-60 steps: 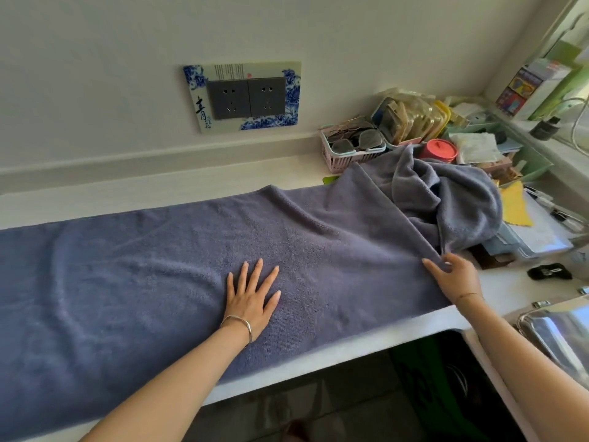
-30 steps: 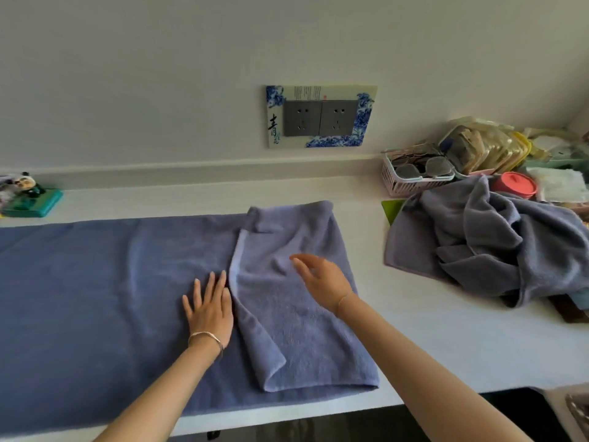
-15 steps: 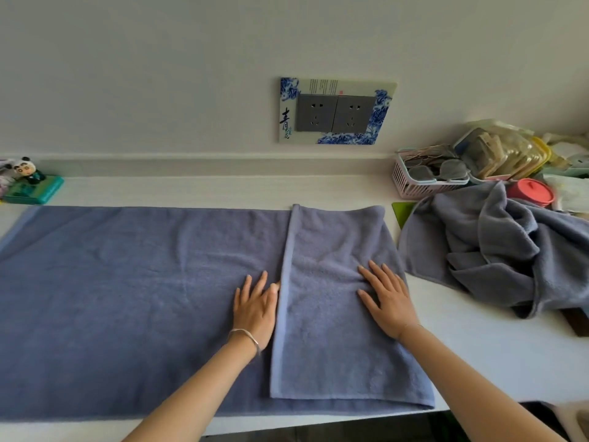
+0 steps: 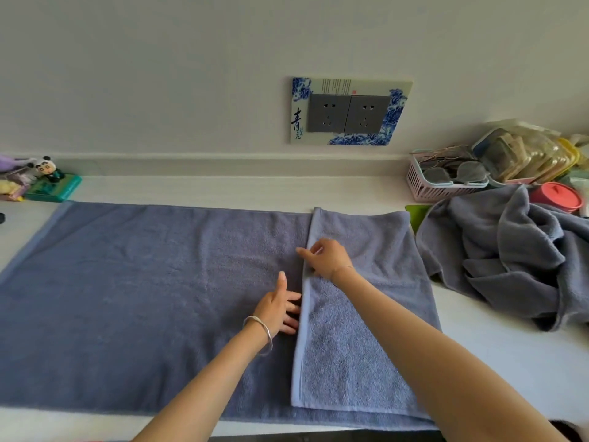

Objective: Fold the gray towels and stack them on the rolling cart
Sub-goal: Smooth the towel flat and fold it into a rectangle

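A gray towel [image 4: 143, 298] lies spread flat along the white counter [image 4: 497, 352]. Its right end is folded over to the left as a flap [image 4: 366, 330], with a pale hem running front to back. My left hand [image 4: 279, 309] rests on the lower layer just left of that hem, fingers straight, tips touching the flap's edge, thumb raised. My right hand [image 4: 326, 258] sits farther back on the hem and pinches it between thumb and fingers. A second gray towel [image 4: 510, 250] lies crumpled at the right. No rolling cart is in view.
A pink basket [image 4: 427, 186], plastic boxes [image 4: 522, 154] and a red lidded pot [image 4: 556, 196] crowd the back right corner behind the crumpled towel. Small toys and a teal box [image 4: 52, 186] stand at the back left. A double socket [image 4: 349, 113] is on the wall.
The towel's right end was folded over to the left. My right hand then slid left from the flap's middle to its hem, and my left hand turned so its fingers meet the hem.
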Available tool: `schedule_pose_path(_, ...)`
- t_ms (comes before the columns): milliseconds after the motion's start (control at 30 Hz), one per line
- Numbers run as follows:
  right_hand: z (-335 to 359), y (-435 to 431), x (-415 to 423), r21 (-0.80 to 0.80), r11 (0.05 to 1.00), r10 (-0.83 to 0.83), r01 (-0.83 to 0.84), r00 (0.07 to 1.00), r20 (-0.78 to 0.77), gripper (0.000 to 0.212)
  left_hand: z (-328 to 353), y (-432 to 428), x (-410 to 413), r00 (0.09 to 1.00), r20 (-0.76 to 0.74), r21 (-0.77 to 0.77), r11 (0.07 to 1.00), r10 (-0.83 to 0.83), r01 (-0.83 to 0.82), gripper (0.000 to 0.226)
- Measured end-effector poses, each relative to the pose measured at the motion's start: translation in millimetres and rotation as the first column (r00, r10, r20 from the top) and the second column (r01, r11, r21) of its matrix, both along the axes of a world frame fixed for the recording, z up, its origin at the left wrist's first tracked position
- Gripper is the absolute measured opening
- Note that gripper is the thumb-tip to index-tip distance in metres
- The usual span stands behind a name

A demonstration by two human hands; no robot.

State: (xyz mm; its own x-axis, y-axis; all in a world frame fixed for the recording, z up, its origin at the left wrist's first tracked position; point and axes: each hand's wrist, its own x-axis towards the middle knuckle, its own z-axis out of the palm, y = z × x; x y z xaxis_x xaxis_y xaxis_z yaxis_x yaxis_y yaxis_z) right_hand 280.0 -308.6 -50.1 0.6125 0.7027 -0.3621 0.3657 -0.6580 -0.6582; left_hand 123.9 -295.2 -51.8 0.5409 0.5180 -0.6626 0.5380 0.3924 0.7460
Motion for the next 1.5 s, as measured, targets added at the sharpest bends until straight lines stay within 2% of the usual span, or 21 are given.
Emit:
schedule_pose_path(67,-5,7,-6,-0.102,0.995,0.029,-0.02,0.996,0.084,0.039,1,-2,-3,1.0,0.0,-0.116,0.993,-0.017,0.017,0.058)
schedule_pose_path(133,-9,10,-9,-0.172,0.985,0.049,-0.022,0.987,0.153,0.037,-2,-5,-7,0.997,0.011,-0.116,0.991,-0.071,0.072,0.041)
schedule_pose_path(200,-10,12,-10,-0.182,0.983,0.045,-0.011,0.982,0.184,0.028,-8,-10,-12,0.986,0.012,-0.033,0.986,-0.164,0.164,0.029)
schedule_pose_path(267,-12,10,-8,-0.146,0.989,0.0,0.026,0.985,0.172,0.018,-15,-13,-16,0.97,-0.007,0.083,0.967,-0.242,0.242,0.028)
schedule_pose_path(333,-15,5,-4,-0.105,0.994,-0.027,0.044,0.987,0.157,0.03,-16,-14,-18,0.962,0.028,0.085,0.96,-0.271,0.268,0.025)
schedule_pose_path(400,-15,-1,-2,-0.005,0.998,-0.057,0.057,0.997,0.048,0.028,-7,-16,-21,0.962,0.101,-0.008,0.967,-0.254,0.256,0.028)
schedule_pose_path(467,-6,-9,-4,0.182,0.967,-0.136,0.177,0.966,-0.221,0.023,8,-19,-22,0.958,0.177,-0.093,0.965,-0.226,0.244,0.028)
schedule_pose_path(533,12,-14,-7,0.318,0.89,-0.162,0.326,0.879,-0.449,0.023,22,-19,-24,0.946,0.242,-0.13,0.959,-0.216,0.253,0.025)
schedule_pose_path(633,47,-14,-19,0.437,0.781,-0.036,0.446,0.731,-0.681,0.022,49,-10,-36,0.92,0.321,-0.165,0.943,-0.226,0.29,0.022)
schedule_pose_path(733,77,-3,-39,0.525,0.712,0.121,0.466,0.656,-0.745,0.021,77,4,-55,0.887,0.39,-0.167,0.929,-0.247,0.332,0.023)
schedule_pose_path(833,97,26,-78,0.571,0.679,0.167,0.462,0.66,-0.733,0.02,96,29,-89,0.871,0.421,-0.15,0.927,-0.255,0.344,0.024)
schedule_pose_path(1000,104,88,-141,0.569,0.67,0.165,0.477,0.652,-0.74,0.019,112,83,-155,0.878,0.428,-0.113,0.952,-0.212,0.285,0.038)
schedule_pose_path(1133,112,142,-196,0.579,0.663,0.207,0.476,0.626,-0.752,0.022,121,127,-212,0.897,0.43,-0.138,0.974,-0.102,0.177,0.032)
schedule_pose_path(1367,112,233,-287,0.561,0.731,0.246,0.389,0.616,-0.748,0.024,119,199,-306,0.893,0.434,-0.179,0.983,0.119,-0.044,0.045)
schedule_pose_path(1500,101,280,-333,0.523,0.78,0.245,0.344,0.601,-0.761,0.023,111,234,-351,0.876,0.418,-0.199,0.965,0.241,-0.171,0.043)
